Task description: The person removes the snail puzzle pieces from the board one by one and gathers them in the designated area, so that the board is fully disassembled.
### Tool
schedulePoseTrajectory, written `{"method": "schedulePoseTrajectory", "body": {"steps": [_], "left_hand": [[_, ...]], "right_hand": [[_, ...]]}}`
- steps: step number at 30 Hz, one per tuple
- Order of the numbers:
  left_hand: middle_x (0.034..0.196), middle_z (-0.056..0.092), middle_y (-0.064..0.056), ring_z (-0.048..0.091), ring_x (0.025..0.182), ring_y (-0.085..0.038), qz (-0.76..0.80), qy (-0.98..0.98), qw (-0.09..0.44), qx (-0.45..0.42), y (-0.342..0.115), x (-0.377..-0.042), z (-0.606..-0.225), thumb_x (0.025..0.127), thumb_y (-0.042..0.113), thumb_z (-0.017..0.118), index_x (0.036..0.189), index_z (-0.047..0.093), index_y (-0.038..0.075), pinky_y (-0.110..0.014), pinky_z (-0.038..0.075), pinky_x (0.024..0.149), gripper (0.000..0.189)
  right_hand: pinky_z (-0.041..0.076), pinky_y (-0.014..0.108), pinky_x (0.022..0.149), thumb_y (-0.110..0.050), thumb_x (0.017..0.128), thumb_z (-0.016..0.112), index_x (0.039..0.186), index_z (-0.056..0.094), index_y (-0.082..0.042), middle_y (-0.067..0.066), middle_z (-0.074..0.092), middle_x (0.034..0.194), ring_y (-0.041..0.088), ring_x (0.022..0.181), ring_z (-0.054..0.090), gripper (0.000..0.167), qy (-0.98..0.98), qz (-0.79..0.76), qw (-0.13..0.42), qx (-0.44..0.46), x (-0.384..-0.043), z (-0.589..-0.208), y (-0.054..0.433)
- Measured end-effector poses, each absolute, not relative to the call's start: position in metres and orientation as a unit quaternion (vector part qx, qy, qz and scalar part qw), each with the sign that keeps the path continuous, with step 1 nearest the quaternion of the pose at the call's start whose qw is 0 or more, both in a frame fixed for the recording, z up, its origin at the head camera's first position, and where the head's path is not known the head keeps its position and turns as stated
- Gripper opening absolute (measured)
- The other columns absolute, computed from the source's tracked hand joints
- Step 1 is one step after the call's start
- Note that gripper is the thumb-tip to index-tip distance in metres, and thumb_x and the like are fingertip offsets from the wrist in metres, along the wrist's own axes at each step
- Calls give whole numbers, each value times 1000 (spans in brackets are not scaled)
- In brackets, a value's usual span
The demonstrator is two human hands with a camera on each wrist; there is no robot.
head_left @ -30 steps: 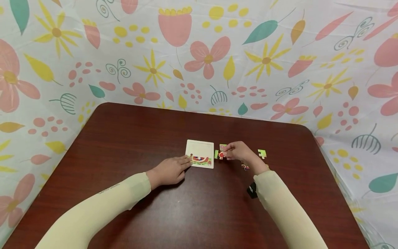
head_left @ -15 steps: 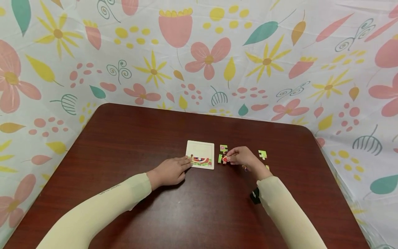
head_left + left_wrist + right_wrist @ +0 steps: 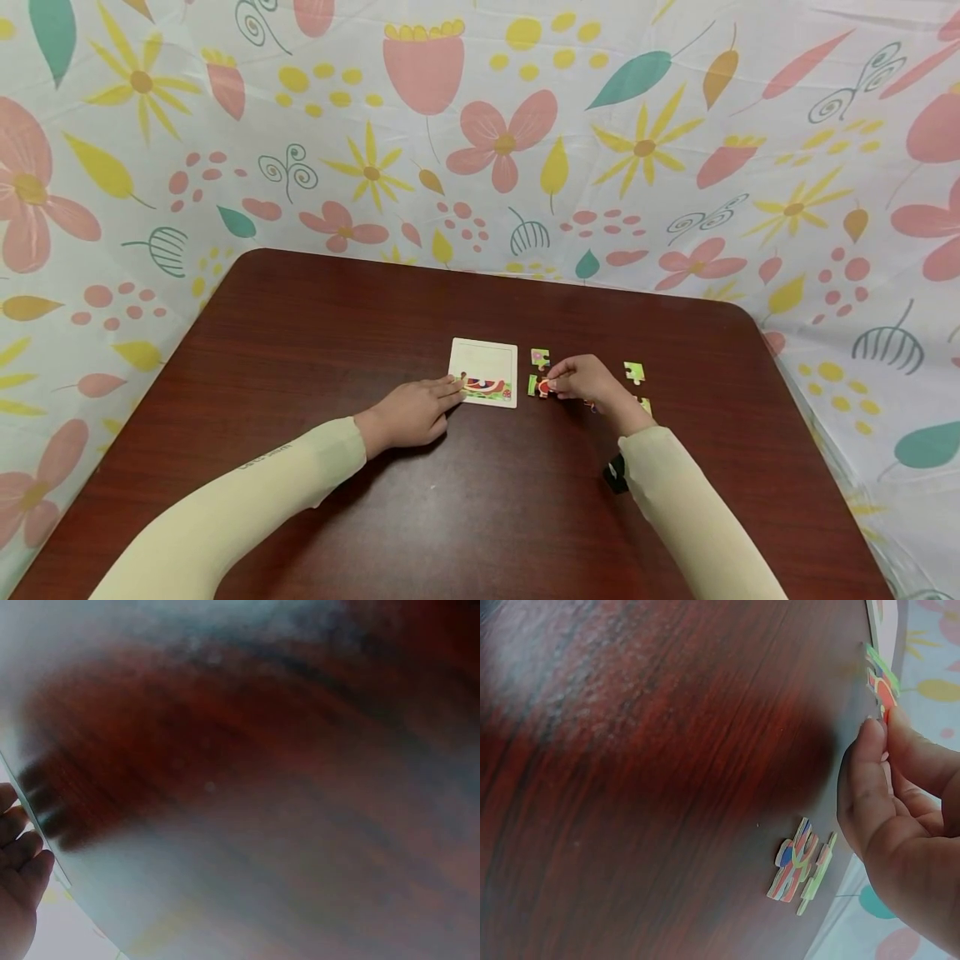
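My right hand [image 3: 588, 381] pinches a jigsaw puzzle piece [image 3: 542, 386], green and red, between thumb and fingers, just right of the puzzle tray. In the right wrist view the same piece [image 3: 885, 688] sticks out past the fingertips. The square cream puzzle tray [image 3: 483, 354] lies flat, with a strip of coloured picture along its near side. My left hand [image 3: 412, 411] rests with straight fingers on the tray's near left edge. In the left wrist view only part of that hand [image 3: 19, 885] shows, at the left border.
Another puzzle piece [image 3: 539, 358] lies close beyond the pinched one. Further right are a green piece [image 3: 633, 372] and a yellow-green one [image 3: 646, 406]. A colourful piece [image 3: 795, 862] lies under my right hand. The dark red table [image 3: 360, 308] meets a flowered cloth [image 3: 420, 208] behind.
My right hand has drawn the pinched piece slightly right and nearer, away from the tray's edge; over the last half second it has hardly moved. The left hand stays put.
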State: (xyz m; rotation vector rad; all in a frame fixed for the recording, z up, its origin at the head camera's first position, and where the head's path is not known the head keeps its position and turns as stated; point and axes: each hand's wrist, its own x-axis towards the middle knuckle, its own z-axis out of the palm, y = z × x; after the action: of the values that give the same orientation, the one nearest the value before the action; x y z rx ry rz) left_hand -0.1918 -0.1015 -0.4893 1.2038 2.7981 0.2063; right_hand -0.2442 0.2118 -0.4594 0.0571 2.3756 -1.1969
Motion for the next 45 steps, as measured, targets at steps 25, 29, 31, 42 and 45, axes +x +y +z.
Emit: {"method": "schedulePoseTrajectory", "body": {"steps": [25, 29, 31, 42, 45], "left_hand": [[155, 54, -12, 51, 145, -28, 76, 917, 51, 389, -101, -191, -489, 98, 14, 50, 145, 57, 5, -40, 47, 116, 49], [155, 54, -12, 52, 145, -28, 76, 916, 49, 390, -101, -191, -487, 98, 14, 50, 145, 58, 4, -40, 47, 116, 49], [154, 54, -12, 52, 145, -28, 77, 916, 47, 390, -101, -191, -487, 98, 14, 50, 145, 58, 4, -40, 47, 116, 49], [154, 55, -12, 53, 144, -28, 86, 916, 39, 391, -101, -190, -489, 97, 14, 51, 144, 59, 5, -40, 48, 114, 48], [153, 55, -12, 53, 144, -28, 88, 916, 37, 390, -102, -189, -488, 97, 14, 51, 143, 60, 4, -40, 49, 114, 48]], "right_hand": [[64, 30, 74, -5, 93, 72, 104, 75, 9, 17, 75, 98, 8, 71, 69, 18, 892, -398, 205, 56, -245, -463, 208], [63, 31, 73, -3, 93, 71, 103, 75, 9, 19, 76, 97, 9, 70, 69, 17, 897, -392, 197, 49, -245, -463, 207], [64, 31, 72, -3, 92, 72, 102, 75, 10, 20, 76, 98, 9, 70, 69, 17, 899, -391, 193, 46, -244, -464, 206], [63, 32, 69, -3, 90, 75, 97, 75, 9, 22, 76, 95, 12, 68, 69, 13, 917, -361, 162, 38, -241, -465, 203], [62, 31, 68, -3, 90, 75, 96, 76, 8, 21, 76, 94, 15, 69, 70, 12, 924, -348, 154, 33, -240, -465, 203]]}}
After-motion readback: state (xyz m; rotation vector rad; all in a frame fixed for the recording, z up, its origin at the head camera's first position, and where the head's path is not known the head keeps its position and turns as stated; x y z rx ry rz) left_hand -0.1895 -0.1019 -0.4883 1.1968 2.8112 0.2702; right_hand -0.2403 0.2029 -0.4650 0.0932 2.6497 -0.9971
